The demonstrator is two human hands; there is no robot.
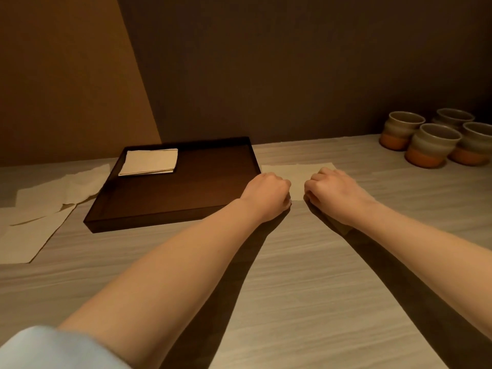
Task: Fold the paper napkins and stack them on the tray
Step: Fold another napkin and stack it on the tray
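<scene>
On a pale wood-grain desk (306,288) against dark walls, left hand (266,194) and right hand (332,193) pinch a napkin (296,179) just right of the tray (173,203), which holds folded napkins (149,161).

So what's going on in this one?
A person is folding paper napkins at a wooden counter. Both hands, left and right, are curled at the near edge of a napkin lying flat beside the dark tray. A small stack of folded napkins already sits in the tray's far left corner. Unfolded napkins wait to its left.
</scene>
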